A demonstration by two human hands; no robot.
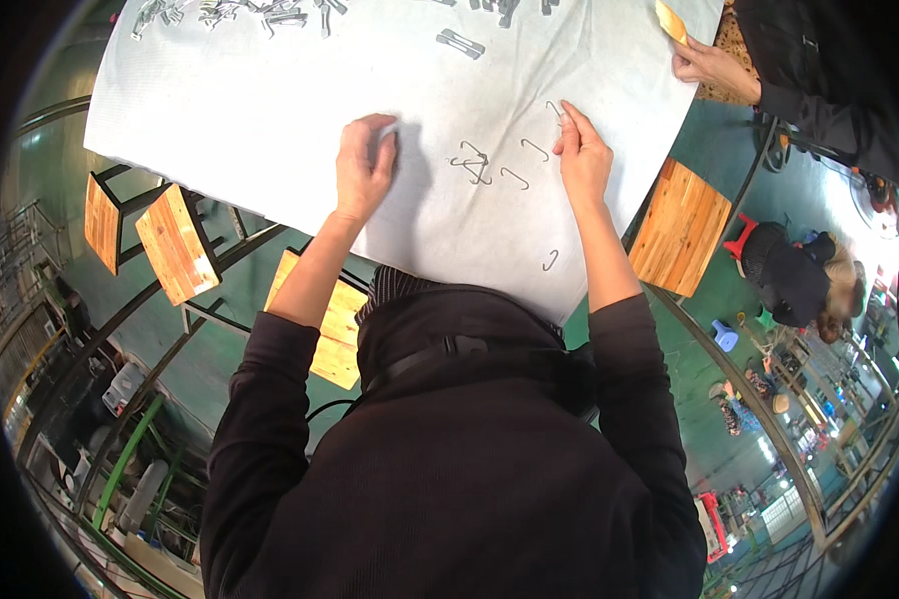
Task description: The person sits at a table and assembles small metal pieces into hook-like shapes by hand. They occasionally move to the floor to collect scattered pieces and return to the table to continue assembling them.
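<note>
While my right hand seems to pinch a wire hook right of the frame's upper centre, my left hand hangs half-curled, apparently empty; I'd pinch lightly, clear of the loose hooks at upper centre

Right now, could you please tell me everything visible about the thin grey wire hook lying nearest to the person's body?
The thin grey wire hook looks metallic: one slender piece, bent in a curve; finer details are too small to tell. It lies loose on the white table surface, apart from the other grey hooks. Only that surface touches it.
</note>
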